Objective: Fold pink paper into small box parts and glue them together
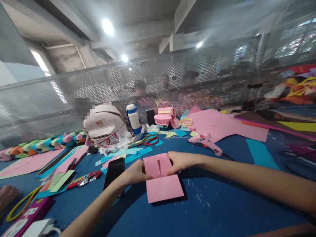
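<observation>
A pink folded paper piece [165, 189] is in front of me on the blue table. It has box-like raised sides, a front flap lying low toward me, and a dark slit or gap in its upper part. My left hand [134, 172] grips its left side, thumb near the fold. On the opposite side, my right hand [181, 161] holds the right edge with bent fingers. Some fingertips are hidden behind the paper. A black phone [114, 174] lies beside my left wrist. Beyond my right hand rests a pink glue gun [206, 142] with its cord.
Scissors [148, 140] lie among blue and yellow scraps. Farther back stand a pale backpack [106, 120], a white-and-blue bottle [133, 118] and a small pink paper basket [165, 117]. Large pink sheets [217, 126] spread at right. Another person's hand [8, 196] is at the left edge.
</observation>
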The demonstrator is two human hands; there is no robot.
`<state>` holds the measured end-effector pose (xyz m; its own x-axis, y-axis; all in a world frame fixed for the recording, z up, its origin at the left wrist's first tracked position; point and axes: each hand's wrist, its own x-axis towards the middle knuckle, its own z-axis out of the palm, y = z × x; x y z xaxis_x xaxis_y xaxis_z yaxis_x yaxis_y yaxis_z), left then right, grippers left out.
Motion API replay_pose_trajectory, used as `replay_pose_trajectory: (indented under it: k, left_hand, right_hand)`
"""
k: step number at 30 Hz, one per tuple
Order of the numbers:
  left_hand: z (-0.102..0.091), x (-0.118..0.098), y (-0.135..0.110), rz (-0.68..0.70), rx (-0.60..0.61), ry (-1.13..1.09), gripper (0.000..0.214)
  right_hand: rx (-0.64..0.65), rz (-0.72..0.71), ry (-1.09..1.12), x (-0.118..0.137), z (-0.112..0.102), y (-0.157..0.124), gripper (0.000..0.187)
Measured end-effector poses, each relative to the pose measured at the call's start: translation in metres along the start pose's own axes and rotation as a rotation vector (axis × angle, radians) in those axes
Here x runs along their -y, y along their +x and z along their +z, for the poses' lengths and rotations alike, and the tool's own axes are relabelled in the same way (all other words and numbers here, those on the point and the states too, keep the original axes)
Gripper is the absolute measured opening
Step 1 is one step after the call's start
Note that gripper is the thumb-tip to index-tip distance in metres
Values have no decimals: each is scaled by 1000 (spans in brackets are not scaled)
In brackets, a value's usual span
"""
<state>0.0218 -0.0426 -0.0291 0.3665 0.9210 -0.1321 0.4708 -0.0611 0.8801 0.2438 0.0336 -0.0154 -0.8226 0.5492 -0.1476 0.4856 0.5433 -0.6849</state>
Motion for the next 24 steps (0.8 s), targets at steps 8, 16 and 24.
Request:
replay_pose_trajectory:
  k: [8,16,24]
  left_hand:
    - [-6,7,9,12,3,157,13]
    - [-9,18,6,40,105,124,19]
    - [-14,-22,-35,467,-605,377,27]
  right_hand:
    - [-21,29,-62,-9,11,5,31]
    - [34,-18,-34,-14,9,6,34]
    - [78,-126,31,-14,2,-2,27]
